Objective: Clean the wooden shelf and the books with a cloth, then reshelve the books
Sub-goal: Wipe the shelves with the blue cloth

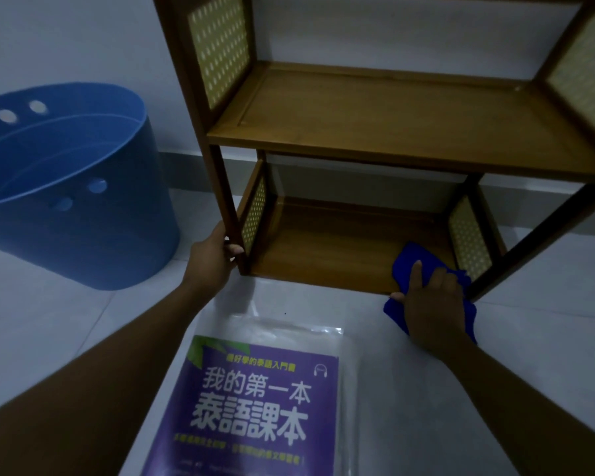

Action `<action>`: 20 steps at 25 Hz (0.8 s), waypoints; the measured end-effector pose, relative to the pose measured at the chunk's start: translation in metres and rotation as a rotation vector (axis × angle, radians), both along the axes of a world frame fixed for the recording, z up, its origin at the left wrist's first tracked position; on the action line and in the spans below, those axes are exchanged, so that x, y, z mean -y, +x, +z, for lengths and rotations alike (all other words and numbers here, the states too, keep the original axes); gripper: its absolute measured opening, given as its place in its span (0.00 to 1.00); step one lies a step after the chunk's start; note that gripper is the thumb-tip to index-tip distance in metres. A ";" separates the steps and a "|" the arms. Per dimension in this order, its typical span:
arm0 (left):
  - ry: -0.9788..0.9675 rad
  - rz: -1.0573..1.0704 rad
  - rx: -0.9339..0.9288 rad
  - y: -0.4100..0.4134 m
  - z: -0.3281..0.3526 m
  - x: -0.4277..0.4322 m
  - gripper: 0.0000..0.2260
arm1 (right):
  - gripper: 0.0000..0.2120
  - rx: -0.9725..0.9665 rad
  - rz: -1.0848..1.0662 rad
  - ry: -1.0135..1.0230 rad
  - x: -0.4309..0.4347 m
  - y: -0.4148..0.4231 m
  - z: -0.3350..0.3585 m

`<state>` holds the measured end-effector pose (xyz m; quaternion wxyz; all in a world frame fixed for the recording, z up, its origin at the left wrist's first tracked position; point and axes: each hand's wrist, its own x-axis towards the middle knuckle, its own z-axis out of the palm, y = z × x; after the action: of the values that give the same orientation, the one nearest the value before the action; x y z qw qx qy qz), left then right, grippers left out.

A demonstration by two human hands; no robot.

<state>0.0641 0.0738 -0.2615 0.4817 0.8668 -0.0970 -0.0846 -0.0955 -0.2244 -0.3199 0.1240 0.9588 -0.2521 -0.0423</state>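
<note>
Down at the front right corner of the wooden shelf's [392, 132] bottom board, the right hand [430, 304] is on the blue cloth [409, 262]. Its fingers [416, 273] are bent over the bunched fabric, with the index reaching forward and the thumb hooked under the near edge. The cloth pokes out ahead of the fingertips onto the board. It also spills back beneath the palm, over the board's front lip and down toward the floor [512, 338].

Over on the other side, the left hand [213, 255] is wrapped round the shelf's front left post, low down. The thumb shows on the near face of the post and the fingers are tucked behind it.

Between the two wrists, nearer the person than either set of fingers, a book [255, 407] lies flat on the floor in a clear plastic sleeve. The cover is purple and the big white characters read 我的第一本 over 泰語課本. There's a small headphone symbol in the top right corner. The thin yellow lines above and below the title are too blurred to read.

Out beyond the left hand, well clear of the fingers, stands a blue tub [83, 235] with round holes in its wall.
</note>
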 end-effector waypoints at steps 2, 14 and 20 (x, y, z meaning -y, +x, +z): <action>0.054 -0.026 0.014 0.000 0.001 -0.001 0.18 | 0.36 0.023 0.017 -0.021 0.003 0.000 -0.001; -0.068 0.001 -0.036 -0.001 0.002 -0.005 0.12 | 0.17 0.210 0.345 0.854 -0.066 0.083 0.008; -0.185 0.010 -0.082 0.000 0.000 -0.008 0.14 | 0.15 0.711 0.173 1.232 -0.128 0.118 0.077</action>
<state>0.0637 0.0814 -0.2620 0.5636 0.8149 -0.0802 -0.1085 0.0222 -0.0968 -0.2427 -0.5266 0.8269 -0.1308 0.1480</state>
